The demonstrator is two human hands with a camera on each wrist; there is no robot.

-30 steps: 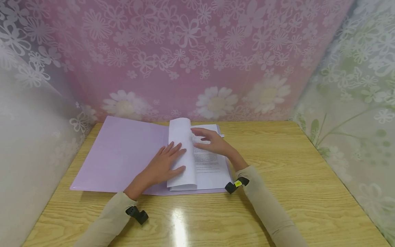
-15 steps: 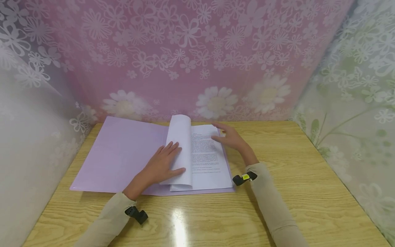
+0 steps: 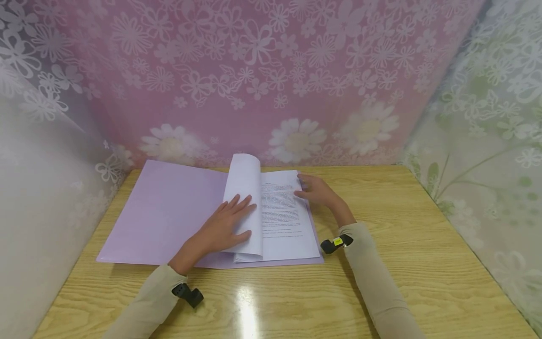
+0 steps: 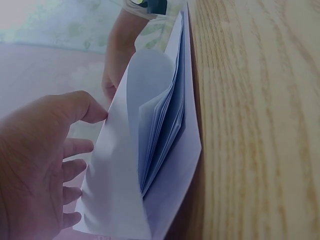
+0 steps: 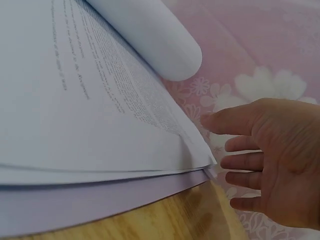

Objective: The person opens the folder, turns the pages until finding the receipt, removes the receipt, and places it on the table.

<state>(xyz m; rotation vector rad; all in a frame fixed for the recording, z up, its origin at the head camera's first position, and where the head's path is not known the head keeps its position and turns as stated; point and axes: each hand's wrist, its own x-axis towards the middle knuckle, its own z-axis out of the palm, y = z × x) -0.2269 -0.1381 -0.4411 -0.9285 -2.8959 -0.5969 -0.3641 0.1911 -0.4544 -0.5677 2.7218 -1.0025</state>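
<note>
A light purple folder [image 3: 169,216] lies spread on the table with a stack of papers in its right half. One white sheet [image 3: 243,183] is turned leftward and bends over in a curve. My left hand [image 3: 224,226] rests flat on that sheet with fingers spread; in the left wrist view its thumb and fingertips touch the paper. Below the curved sheet, a printed page [image 3: 281,216] lies face up. My right hand [image 3: 317,190] is at the upper right corner of the stack, fingers extended. In the right wrist view nothing is between its thumb and fingers, just beyond the page corner.
The wooden table [image 3: 381,282] reaches back to a pink floral curtain [image 3: 254,94]. Pale floral sheets hang on the left and right sides. Each wrist wears a black camera on a band.
My right hand has moved rightward from beside the turned sheet to the page's upper right corner. The sheet under my left hand has shifted further left, uncovering more of the printed page.
</note>
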